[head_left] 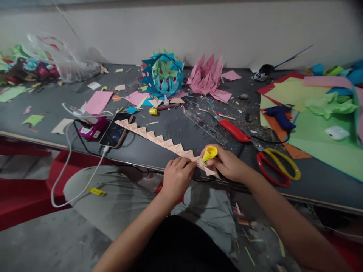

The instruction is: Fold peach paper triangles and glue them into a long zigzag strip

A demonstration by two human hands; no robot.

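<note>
A long strip of folded peach paper (pixel 159 140) with a zigzag upper edge lies slantwise along the front of the table. My left hand (pixel 178 175) rests on the strip near its right end, fingers bent and pressed together on the paper. In my right hand (pixel 229 164) is a yellow glue stick (pixel 209 155), held tilted over the last points of the strip. Its lower tip is hidden, so I cannot tell whether it touches the paper. The yellow cap (pixel 153 112) lies apart, further back on the table.
Red-handled scissors (pixel 273 166) and a red utility knife (pixel 235 130) lie to the right, near a blue glue gun (pixel 280 117). A phone (pixel 116 130) charges beside a purple power adapter (pixel 93 129). Blue (pixel 167 75) and pink paper models (pixel 207 75) stand behind.
</note>
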